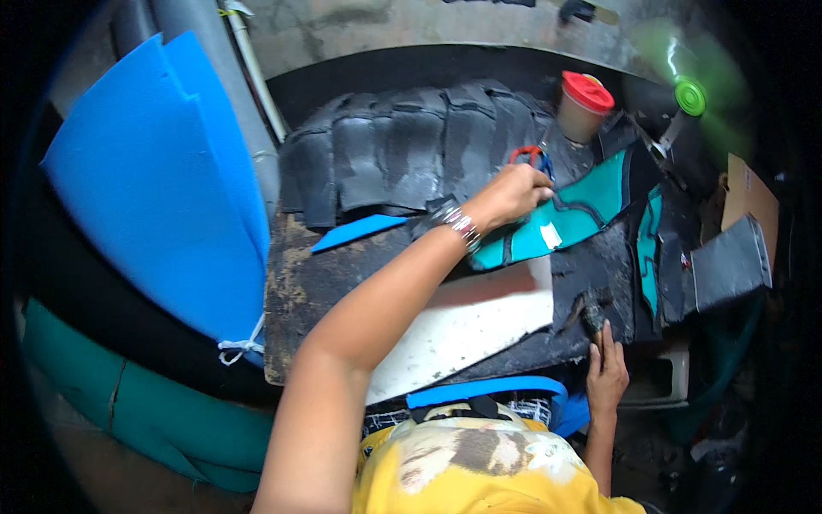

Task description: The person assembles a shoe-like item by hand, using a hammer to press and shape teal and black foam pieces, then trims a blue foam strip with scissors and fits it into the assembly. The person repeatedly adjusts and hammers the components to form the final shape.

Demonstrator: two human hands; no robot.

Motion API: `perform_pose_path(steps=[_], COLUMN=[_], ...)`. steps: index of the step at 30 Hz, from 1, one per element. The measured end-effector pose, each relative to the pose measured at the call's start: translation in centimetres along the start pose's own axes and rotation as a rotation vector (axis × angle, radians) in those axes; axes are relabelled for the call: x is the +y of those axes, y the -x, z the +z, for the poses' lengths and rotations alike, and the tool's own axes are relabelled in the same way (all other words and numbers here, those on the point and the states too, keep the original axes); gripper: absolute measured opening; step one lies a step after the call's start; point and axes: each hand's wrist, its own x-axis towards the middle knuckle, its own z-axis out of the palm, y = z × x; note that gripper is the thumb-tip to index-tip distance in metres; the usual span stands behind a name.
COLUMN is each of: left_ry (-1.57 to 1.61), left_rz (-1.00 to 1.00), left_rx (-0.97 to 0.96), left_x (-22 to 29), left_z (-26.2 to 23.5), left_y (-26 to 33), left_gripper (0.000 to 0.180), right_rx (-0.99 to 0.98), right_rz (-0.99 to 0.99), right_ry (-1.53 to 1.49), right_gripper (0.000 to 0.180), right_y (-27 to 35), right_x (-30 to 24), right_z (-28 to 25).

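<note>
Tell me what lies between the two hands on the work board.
In the head view, a white sheet and teal-and-black cut pieces lie between left hand and right hand.

Small white rectangular label (550, 235) on teal piece; tan round container with red lid (585, 106) at desk's far edge.

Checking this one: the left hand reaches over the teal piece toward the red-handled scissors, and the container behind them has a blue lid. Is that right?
Not quite. The head view shows the container has a red lid, not a blue one. The rest holds: the left hand reaches over the teal piece at the red-handled scissors.
</note>
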Motion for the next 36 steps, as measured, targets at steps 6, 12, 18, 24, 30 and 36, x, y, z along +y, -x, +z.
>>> perform_pose_path(steps=[6, 12, 18, 24, 30, 36], left_ry=[-0.607, -0.620, -0.419, -0.515, 0.403, 1.482], left_rz=[0.072, -0.628, -0.597, -0.356, -0.017, -0.411], left_rx=[0.721, 0.993, 0.574, 0.886, 0.713, -0.080], left_x=[-5.5, -13.4, -18.1, -11.9, 0.4, 1.6], left_z=[-5.0, -21.6, -23.1, -25.0, -27.5, -15.5], left_y=[-1.1, 6.6, 12.1, 13.3, 20.1, 23.5], left_gripper=[0.026, 0.082, 0.110, 0.085, 0.076, 0.080], right_rx=[-0.118, 0.144, -0.117, -0.501, -0.617, -0.728], right_rz=[0.091, -0.285, -0.889, -0.670, -0.570, -0.300], right_ry=[0.119, -0.191, -0.597, -0.657, -0.805, -2.208], right_gripper=[0.059, 0.032, 0.075, 0.084, 0.088, 0.111], right_y=[-1.6, -6.2, -16.3, -23.6, -23.6, -18.6], right_x=[-1.5, -7.8, -25.8, -35.4, -35.9, -27.2], right_z=[-0.1, -0.6, 7.0, 19.4, 17.9, 4.6])
